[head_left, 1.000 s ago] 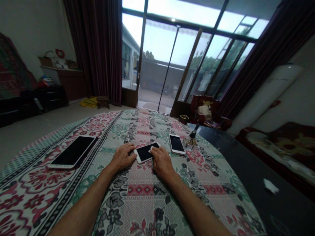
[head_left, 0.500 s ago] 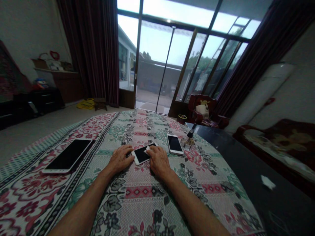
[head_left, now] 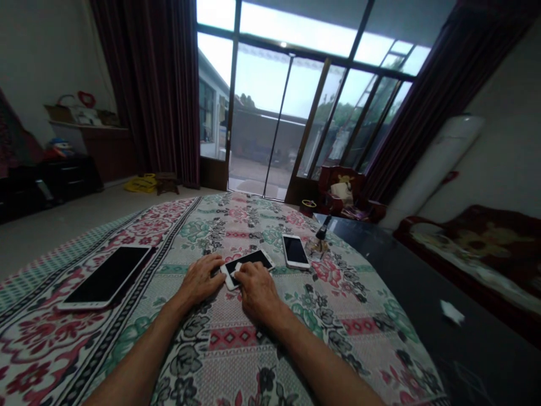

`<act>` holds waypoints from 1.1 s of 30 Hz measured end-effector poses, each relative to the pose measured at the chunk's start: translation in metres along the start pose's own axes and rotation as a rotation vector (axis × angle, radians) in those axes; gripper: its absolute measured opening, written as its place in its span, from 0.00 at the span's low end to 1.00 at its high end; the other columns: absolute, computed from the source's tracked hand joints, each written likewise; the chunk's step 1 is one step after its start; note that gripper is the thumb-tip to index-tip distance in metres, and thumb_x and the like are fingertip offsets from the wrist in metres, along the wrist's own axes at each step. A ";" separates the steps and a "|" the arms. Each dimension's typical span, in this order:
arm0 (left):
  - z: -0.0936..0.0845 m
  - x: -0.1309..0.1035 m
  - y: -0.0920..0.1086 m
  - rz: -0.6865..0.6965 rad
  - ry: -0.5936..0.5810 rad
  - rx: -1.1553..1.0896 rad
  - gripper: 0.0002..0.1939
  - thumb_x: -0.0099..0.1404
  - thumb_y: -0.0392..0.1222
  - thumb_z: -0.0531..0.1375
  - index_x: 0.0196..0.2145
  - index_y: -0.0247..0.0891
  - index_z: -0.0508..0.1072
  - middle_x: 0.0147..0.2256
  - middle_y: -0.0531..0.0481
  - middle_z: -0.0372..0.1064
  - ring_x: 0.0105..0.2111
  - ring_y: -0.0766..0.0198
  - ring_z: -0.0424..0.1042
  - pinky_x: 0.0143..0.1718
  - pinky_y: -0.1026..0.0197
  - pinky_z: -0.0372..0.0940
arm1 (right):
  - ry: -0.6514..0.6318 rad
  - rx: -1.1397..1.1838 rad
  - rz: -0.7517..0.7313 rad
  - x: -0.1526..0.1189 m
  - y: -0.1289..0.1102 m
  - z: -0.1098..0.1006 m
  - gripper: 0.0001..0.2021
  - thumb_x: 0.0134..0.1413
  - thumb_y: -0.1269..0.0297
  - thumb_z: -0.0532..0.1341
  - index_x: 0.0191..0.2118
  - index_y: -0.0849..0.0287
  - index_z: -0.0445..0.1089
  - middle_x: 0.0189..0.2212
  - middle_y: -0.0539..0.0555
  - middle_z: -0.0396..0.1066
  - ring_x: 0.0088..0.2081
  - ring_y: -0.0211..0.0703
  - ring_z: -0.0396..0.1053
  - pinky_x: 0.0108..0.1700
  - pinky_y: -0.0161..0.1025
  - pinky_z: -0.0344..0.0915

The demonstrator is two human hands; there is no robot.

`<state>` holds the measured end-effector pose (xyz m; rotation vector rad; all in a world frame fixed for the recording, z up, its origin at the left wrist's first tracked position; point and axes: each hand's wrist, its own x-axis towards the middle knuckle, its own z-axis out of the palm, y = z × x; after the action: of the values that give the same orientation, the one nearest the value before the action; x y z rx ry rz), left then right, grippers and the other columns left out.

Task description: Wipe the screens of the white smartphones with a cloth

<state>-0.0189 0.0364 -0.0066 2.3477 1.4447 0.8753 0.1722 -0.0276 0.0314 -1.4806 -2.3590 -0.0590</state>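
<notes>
A white smartphone with a dark screen lies at a slant on the patterned tablecloth. My left hand grips its left end between thumb and fingers. Over the screen's left half, my right hand pinches a small white wad, perhaps tissue, against the glass; most of the wad is hidden under the fingers. Just right of this phone lies a second white smartphone, face up. A larger white tablet-like device with a black screen rests to the left, apart from both hands.
Behind the second phone stands a small glass bottle with a black top. The floral tablecloth covers the table. At right, a dark glossy tabletop holds a crumpled white piece. Wooden seats and glass doors stand beyond.
My right hand has slid the white wad leftward across the phone screen, uncovering the screen's right part. My left hand keeps its hold on the left end. The view has shifted slightly.
</notes>
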 end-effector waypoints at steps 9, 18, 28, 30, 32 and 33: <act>0.005 0.003 -0.012 0.003 -0.011 0.024 0.23 0.60 0.52 0.53 0.45 0.37 0.76 0.53 0.42 0.70 0.54 0.51 0.67 0.59 0.49 0.58 | 0.051 -0.024 0.135 0.007 0.018 -0.002 0.13 0.61 0.70 0.54 0.46 0.54 0.73 0.45 0.54 0.69 0.45 0.45 0.59 0.46 0.41 0.56; 0.008 0.006 -0.024 0.037 0.003 0.029 0.24 0.59 0.55 0.53 0.43 0.38 0.78 0.52 0.43 0.72 0.53 0.50 0.70 0.58 0.51 0.61 | 0.087 -0.054 0.189 0.009 0.029 0.004 0.11 0.59 0.70 0.56 0.43 0.56 0.74 0.41 0.55 0.71 0.44 0.47 0.61 0.44 0.41 0.56; 0.007 0.008 -0.031 0.028 -0.013 0.018 0.25 0.56 0.58 0.54 0.42 0.41 0.78 0.52 0.45 0.72 0.53 0.51 0.70 0.58 0.54 0.61 | 0.113 -0.011 0.042 0.013 0.006 0.017 0.07 0.58 0.66 0.59 0.39 0.56 0.75 0.39 0.52 0.73 0.41 0.46 0.62 0.41 0.41 0.56; 0.007 0.009 -0.032 0.025 -0.017 0.022 0.24 0.56 0.58 0.54 0.42 0.40 0.78 0.52 0.44 0.72 0.53 0.51 0.70 0.58 0.53 0.61 | 0.112 -0.014 0.084 0.014 0.014 0.016 0.08 0.58 0.67 0.58 0.39 0.56 0.75 0.39 0.52 0.73 0.42 0.46 0.62 0.41 0.41 0.56; 0.006 0.009 -0.032 0.027 -0.019 0.021 0.24 0.57 0.58 0.54 0.42 0.41 0.77 0.52 0.44 0.72 0.53 0.51 0.70 0.58 0.53 0.61 | 0.111 -0.024 0.141 0.016 0.024 0.014 0.08 0.58 0.67 0.58 0.39 0.56 0.75 0.39 0.53 0.73 0.42 0.46 0.63 0.41 0.41 0.56; 0.006 0.009 -0.032 0.027 -0.020 0.018 0.24 0.57 0.58 0.55 0.42 0.41 0.77 0.52 0.44 0.72 0.53 0.51 0.70 0.58 0.53 0.62 | 0.111 -0.030 0.173 0.016 0.029 0.013 0.08 0.58 0.68 0.57 0.39 0.56 0.75 0.39 0.53 0.73 0.42 0.46 0.63 0.41 0.41 0.56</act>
<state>-0.0354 0.0602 -0.0239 2.3881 1.4222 0.8464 0.1883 0.0025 0.0203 -1.6454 -2.1443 -0.1303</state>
